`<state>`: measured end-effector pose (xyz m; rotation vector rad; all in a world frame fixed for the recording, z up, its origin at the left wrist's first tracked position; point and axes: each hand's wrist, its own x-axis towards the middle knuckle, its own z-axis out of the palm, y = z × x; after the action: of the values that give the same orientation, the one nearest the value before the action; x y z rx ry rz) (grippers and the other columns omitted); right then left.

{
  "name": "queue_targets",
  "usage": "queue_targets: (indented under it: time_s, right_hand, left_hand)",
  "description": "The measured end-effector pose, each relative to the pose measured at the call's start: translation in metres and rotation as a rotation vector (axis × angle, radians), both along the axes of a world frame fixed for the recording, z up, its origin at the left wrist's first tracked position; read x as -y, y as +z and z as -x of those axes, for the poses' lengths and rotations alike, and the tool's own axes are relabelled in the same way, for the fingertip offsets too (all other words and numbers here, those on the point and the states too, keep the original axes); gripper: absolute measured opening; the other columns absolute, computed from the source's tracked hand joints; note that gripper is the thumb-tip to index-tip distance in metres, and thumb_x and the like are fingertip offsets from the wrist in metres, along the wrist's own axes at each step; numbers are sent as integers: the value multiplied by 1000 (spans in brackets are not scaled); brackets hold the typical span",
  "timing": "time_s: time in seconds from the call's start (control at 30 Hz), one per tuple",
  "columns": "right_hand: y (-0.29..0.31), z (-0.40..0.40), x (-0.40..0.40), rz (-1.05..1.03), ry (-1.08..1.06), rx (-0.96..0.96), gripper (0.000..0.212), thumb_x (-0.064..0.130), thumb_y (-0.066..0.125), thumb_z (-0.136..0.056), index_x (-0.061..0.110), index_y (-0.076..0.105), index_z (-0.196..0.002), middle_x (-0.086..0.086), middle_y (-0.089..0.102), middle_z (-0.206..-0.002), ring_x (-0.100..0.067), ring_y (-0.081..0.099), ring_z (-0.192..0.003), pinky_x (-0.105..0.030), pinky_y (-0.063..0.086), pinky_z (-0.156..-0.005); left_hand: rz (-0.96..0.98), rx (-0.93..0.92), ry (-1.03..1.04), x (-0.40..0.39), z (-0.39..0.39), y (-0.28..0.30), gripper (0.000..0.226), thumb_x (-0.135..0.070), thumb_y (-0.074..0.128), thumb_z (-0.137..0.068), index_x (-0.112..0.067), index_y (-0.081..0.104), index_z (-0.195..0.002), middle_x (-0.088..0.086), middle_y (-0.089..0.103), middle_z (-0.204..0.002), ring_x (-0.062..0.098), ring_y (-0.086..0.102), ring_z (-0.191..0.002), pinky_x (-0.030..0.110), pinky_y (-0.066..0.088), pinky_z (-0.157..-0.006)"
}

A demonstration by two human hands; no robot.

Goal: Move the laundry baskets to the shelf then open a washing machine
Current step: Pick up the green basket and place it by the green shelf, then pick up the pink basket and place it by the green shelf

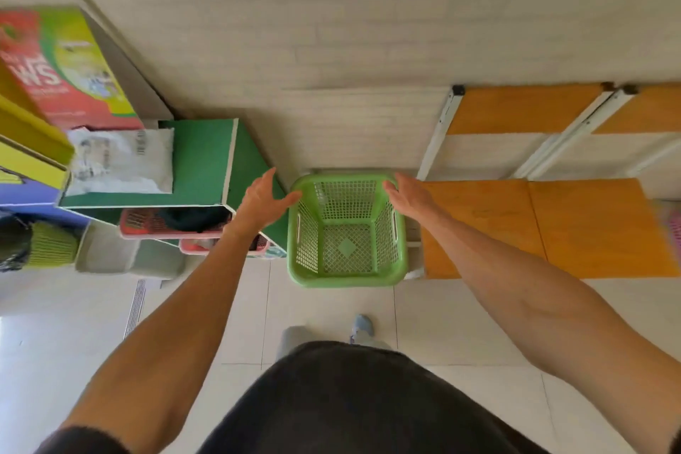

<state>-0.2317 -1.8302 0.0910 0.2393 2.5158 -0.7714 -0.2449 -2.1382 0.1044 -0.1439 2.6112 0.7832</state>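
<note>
At nine o'clock in the view a colourful printed carton leans over a green cabinet, whose top carries a crumpled white plastic bag. Under that top, at about eight o'clock, two pink baskets sit on the cabinet's lower levels, the upper one holding something dark. Further left a yellow-green ribbed bin shows at the edge, blurred. Moving toward centre, the left hand reaches forward with its fingers spread apart and nothing in them, the thumb tip close to the left far corner of the green laundry basket; whether it touches the rim I cannot tell. The basket stands upright and empty on the pale tiled floor, at twelve o'clock from the person's dark-clothed torso, between the cabinet and the orange shelf, just beside both. At one o'clock the right hand is stretched flat, fingers loosely together and open, its fingertips at the basket's right far corner, gripping nothing. A higher orange shelf board with white metal posts shows at two o'clock. A light blue shoe stands on the floor below the basket.
</note>
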Motion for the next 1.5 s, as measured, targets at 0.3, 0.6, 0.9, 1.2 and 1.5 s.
queue_targets:
  time_s: [0.3,0.6,0.9,1.2,1.5]
  right_hand:
    - [55,-82,-49,-30,-95,-124,63,44,31,-109,4,28,-157,-18,28,-163,-35,32,-149,-49,31,-120]
    - [70,-210,-154,-175,-207,-115,67,50,30,-107,9,24,-160,-14,26,-165,-34,26,-152,-51,28,-121]
    - [76,-323,-283,-173,-382,-90,63,46,30,-108,6,31,-157,-17,29,-162,-35,31,-149,-51,33,-117]
    - [90,-416,-524,-181,-627,-138,52,40,38,-107,3,49,-141,-19,51,-143,-35,52,-130,-49,45,-106]
    - [105,-533,-726,-195,-968,-152,60,39,41,-107,2,35,-155,-19,39,-157,-35,39,-145,-46,35,-116]
  left_hand:
    - [26,-109,-255,-97,-70,45,78,-50,64,-94,-15,34,-156,12,41,-158,31,38,-145,52,34,-118]
    - [67,-159,-423,-174,-139,68,80,-53,62,-94,-17,30,-157,14,35,-161,34,36,-146,58,35,-117]
    - [84,-150,-575,-305,-219,76,75,-47,62,-96,-14,33,-157,14,35,-160,32,34,-147,47,33,-119]
    - [-4,-152,-706,-575,-256,86,68,-42,58,-99,-15,34,-157,11,36,-161,29,36,-147,44,35,-117]
    - [-69,-170,-944,-831,-327,101,62,-37,52,-103,-15,31,-158,9,33,-162,28,38,-146,43,37,-116]
